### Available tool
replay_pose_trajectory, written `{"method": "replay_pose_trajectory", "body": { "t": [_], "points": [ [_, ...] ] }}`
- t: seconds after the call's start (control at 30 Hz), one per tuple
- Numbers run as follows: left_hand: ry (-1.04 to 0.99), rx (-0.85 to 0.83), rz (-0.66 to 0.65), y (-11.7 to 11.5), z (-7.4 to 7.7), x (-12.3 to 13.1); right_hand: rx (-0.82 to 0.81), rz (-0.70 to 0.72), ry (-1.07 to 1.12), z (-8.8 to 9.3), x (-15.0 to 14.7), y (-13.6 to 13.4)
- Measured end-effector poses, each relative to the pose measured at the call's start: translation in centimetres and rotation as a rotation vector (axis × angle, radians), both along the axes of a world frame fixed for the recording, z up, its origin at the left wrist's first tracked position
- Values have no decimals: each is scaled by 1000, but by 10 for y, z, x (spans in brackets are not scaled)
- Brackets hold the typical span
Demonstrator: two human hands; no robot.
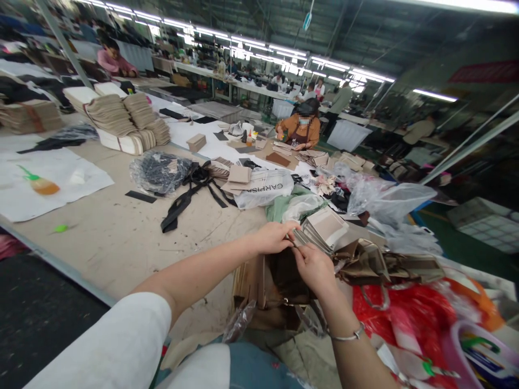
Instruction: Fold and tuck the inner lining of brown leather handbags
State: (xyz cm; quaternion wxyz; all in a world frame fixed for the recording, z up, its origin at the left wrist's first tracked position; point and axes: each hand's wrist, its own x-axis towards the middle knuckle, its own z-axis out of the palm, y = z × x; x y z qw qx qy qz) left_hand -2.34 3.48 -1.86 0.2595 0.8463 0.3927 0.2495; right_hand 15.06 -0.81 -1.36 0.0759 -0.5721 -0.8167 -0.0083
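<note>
Brand name CARPISA, printed upside down, reads on a white plastic bag [263, 190] at centre frame; the red banner [484, 71] at upper right is illegible.

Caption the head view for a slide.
Left hand and right hand grip a fanned stack of beige pieces over a brown bag.

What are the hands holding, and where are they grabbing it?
Left hand and right hand pinch the stack of beige pieces at its near left edge.

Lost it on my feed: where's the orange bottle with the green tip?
The orange bottle lies on the white sheet at the far left of the head view, left of the bag of black pieces.
</note>
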Motion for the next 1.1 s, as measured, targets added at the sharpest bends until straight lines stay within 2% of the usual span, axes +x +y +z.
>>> {"method": "replay_pose_trajectory", "body": {
  "t": [0.07,0.13,0.23,0.4,0.6,0.93,1.0,1.1],
  "points": [
    [-132,-47,-66,1,-5,-8,22,-10,-14,-1,-2,-1],
    [-167,-46,-57,1,-7,-16,33,-10,-16,-2,-3,-2],
    [-50,60,11,-4,-2,-26,40,10,-6,-2,-4,-2],
    [222,274,8,-13,13,-29,38,21,-21,-1,-4,-2],
    [315,377,71,-18,12,-24,40,-5,-13,-1,-4,-4],
    [333,451,93,-20,7,-23,7,-45,18,0,-8,-6],
    [292,416,63,-20,6,-22,2,-54,24,0,-8,-6],
    [182,281,20,-21,4,-21,-2,-77,35,0,-5,-5]
  ]
}}
